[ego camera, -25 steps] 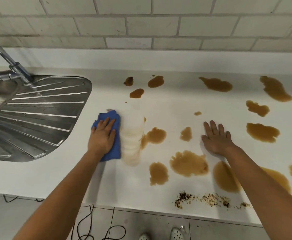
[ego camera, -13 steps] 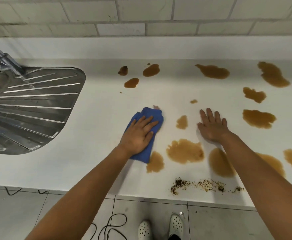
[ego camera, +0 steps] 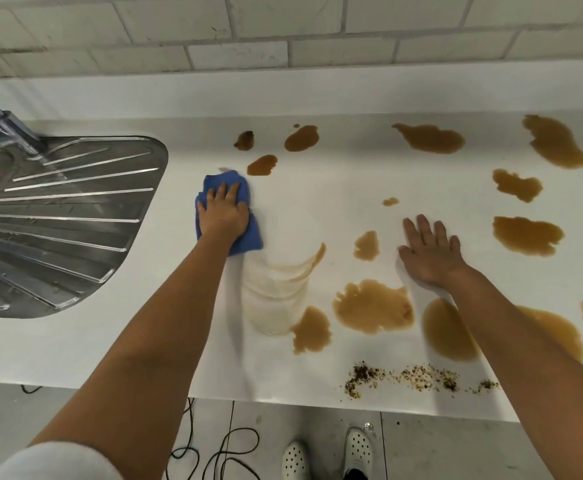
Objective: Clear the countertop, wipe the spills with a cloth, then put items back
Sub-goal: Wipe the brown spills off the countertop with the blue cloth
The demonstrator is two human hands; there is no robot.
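Our left hand (ego camera: 223, 213) has slid the blue cloth (ego camera: 229, 209) back left, pressing it flat beside the sink (ego camera: 72, 216), our right hand (ego camera: 430, 252) rests flat, fingers apart, on the surface (ego camera: 335, 206), and many brown spills (ego camera: 373, 306) are left.

A crumpled blue cloth (ego camera: 245, 237) lies flat on the white countertop (ego camera: 317, 209), just right of the drainboard (ego camera: 68, 216), amid brown spills (ego camera: 373, 306).
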